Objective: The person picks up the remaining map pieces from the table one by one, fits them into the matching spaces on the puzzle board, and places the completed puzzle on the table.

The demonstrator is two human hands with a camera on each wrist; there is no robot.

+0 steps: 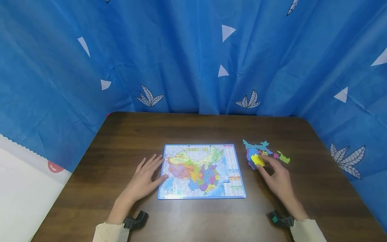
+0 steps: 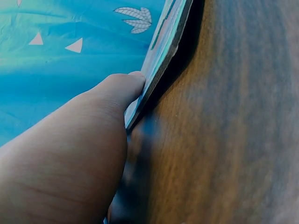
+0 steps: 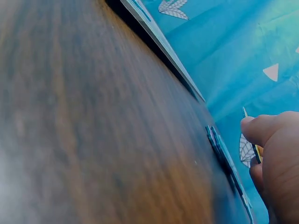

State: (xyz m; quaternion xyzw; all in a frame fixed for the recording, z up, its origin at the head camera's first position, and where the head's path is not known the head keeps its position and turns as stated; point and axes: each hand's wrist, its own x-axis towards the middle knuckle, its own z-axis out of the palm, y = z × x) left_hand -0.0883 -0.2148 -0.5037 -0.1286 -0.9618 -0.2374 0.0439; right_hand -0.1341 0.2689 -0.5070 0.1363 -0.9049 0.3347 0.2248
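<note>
With fingers outstretched, the left hand [image 1: 145, 178] is touching the blue-rimmed rectangular map board [image 1: 196, 156] at its nine o'clock, apparently steadying it, while the right hand [image 1: 277, 175] is pinching a jagged yellow piece [image 1: 256, 160] over colourful flat pieces [image 1: 262, 147] toward two o'clock.

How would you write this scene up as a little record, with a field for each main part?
Left hand: the left hand is at the board's left edge, its thumb touching it
Right hand: the right hand pinches a yellow piece, apparently raised off the pile
Board: a map board lies on the table between the hands
Loose pieces: right of the board, including a teal piece and a green piece
Surface: dark brown wood-look table
Backdrop: patterned blue curtain
</note>
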